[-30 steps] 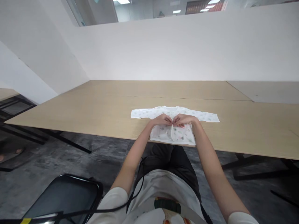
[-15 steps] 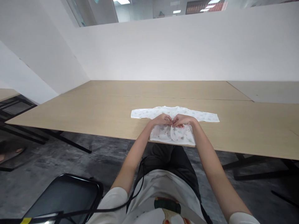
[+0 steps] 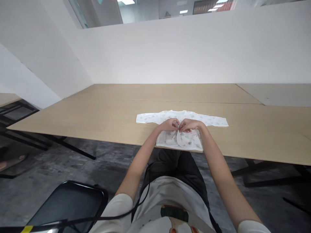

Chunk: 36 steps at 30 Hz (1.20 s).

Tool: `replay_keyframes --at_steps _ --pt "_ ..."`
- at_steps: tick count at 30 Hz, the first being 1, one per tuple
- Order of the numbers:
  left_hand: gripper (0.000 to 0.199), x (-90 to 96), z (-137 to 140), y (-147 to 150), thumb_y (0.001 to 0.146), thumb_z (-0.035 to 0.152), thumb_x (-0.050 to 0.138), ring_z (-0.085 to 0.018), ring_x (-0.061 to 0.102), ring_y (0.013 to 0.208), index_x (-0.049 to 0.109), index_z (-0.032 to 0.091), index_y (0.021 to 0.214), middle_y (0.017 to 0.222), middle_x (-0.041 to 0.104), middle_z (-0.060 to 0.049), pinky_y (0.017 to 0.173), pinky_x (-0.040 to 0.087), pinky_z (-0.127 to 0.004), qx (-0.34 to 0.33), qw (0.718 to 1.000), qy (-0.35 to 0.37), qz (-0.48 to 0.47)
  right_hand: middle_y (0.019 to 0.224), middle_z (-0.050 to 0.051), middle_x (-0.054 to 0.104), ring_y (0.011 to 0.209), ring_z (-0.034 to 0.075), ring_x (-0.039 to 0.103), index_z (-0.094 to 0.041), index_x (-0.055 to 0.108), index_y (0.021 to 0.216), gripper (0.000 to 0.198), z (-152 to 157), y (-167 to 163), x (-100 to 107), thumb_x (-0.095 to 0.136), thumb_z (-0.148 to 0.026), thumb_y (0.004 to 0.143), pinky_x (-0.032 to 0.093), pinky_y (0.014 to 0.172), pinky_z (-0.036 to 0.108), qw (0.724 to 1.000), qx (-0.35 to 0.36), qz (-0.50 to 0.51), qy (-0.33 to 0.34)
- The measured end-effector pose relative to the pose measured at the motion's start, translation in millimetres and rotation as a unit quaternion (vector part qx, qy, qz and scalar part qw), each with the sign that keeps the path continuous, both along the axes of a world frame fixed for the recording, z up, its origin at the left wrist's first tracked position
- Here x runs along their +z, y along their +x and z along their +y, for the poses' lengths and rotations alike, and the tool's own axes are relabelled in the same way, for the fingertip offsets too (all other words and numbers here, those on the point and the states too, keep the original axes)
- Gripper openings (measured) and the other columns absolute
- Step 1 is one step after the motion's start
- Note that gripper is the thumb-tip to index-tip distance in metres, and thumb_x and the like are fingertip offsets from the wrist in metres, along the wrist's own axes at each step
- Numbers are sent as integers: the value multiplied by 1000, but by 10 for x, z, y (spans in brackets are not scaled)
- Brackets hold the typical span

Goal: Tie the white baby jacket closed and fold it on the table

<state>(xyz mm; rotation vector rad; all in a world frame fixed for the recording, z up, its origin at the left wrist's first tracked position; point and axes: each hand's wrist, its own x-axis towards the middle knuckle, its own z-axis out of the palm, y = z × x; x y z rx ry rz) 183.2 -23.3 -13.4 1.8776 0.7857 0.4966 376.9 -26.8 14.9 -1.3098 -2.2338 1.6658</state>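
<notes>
Pinching baby shirt [image 3: 181, 137] at table's [image 3: 97, 116] near edge, both hands' fingers [image 3: 175, 124] clamped on its front, bare tabletop all round

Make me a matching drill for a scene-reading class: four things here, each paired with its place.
Things:
1. shirt
2. left hand
3. chair
4. table

Places:
A. on the floor, lower left
B. spread flat at the near table edge
C. under the shirt
D. at the shirt's front opening, meeting the right hand

Pairs: 1-B, 2-D, 3-A, 4-C

No legible text anywhere
</notes>
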Motion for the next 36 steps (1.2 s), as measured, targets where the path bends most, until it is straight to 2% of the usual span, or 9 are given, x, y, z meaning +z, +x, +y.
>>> replay_keyframes --at_steps 6,18,27,30,33,36 --pt "30 -18 23 -34 64 19 64 -10 58 62 53 15 91 68 64 2 60 42 -21 -22 1000 7 2 46 -4 52 39 5 41 -13 67 67 22 -4 21 28 74 -33 60 32 39 19 1000 0 5 -7" --pt "22 7 10 -26 67 14 60 -11 61 69 69 12 87 74 69 -3 63 43 -20 -25 996 77 42 46 -4 51 39 6 44 -14 61 61 24 19 49 -11 75 -34 61 33 39 19 1000 -4 7 -28" --pt "24 15 21 -31 66 26 69 -9 52 61 72 12 85 65 62 0 59 40 -21 -31 991 107 75 50 -3 54 43 7 47 -14 66 70 22 14 65 53 75 -33 62 34 40 19 1000 -15 1 -11" --pt "25 22 7 -31 67 28 69 -8 51 59 72 12 85 64 61 0 58 39 -21 -31 990 111 76 50 -2 54 43 7 47 -14 67 75 23 44 113 47 75 -32 62 36 42 20 998 -55 28 6" --pt "24 41 -19 -33 69 30 68 -8 49 58 72 11 83 63 59 0 56 37 -20 -29 990 118 77 49 -3 52 43 7 46 -14 63 73 21 84 169 13 75 -29 64 36 42 20 986 -153 69 23" --pt "24 59 -47 -29 68 33 68 -8 48 57 72 12 80 62 59 0 55 36 -21 -22 989 127 79 48 -3 49 42 7 43 -15 60 73 17 122 195 -16 73 -24 67 33 40 19 962 -249 110 35"
